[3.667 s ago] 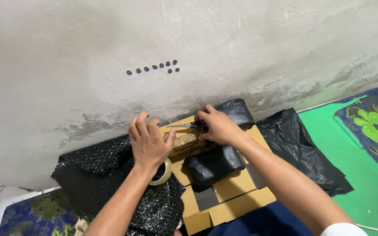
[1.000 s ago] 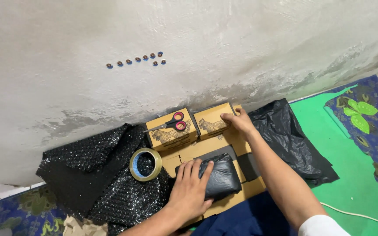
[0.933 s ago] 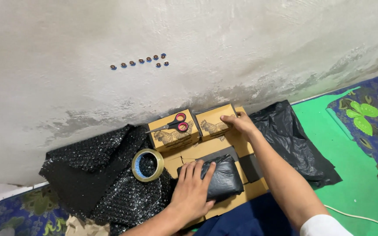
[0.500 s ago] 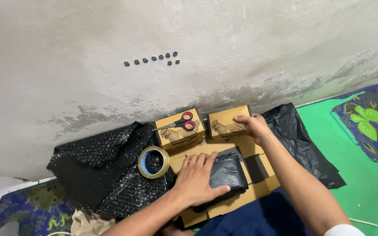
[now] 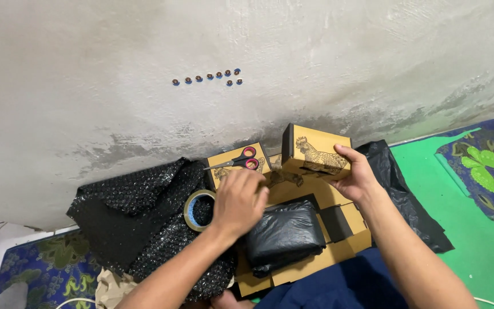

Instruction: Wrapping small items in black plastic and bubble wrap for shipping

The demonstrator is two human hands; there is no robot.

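Your right hand (image 5: pixel 357 178) clamps the tan rooster-printed cardboard box (image 5: pixel 315 151), tilted up beyond the black plastic-wrapped bundle (image 5: pixel 284 236), while your left hand (image 5: pixel 238 201), fingers loosely curled and empty, hovers nearer that bundle.

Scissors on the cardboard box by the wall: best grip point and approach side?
Take the scissors by the red handle loops, coming from above and from the right. They lie flat on the box with loops at the right end and blades pointing left, so the loops give a safe hold. The left hand hovers just below them; the right hand holds another box.
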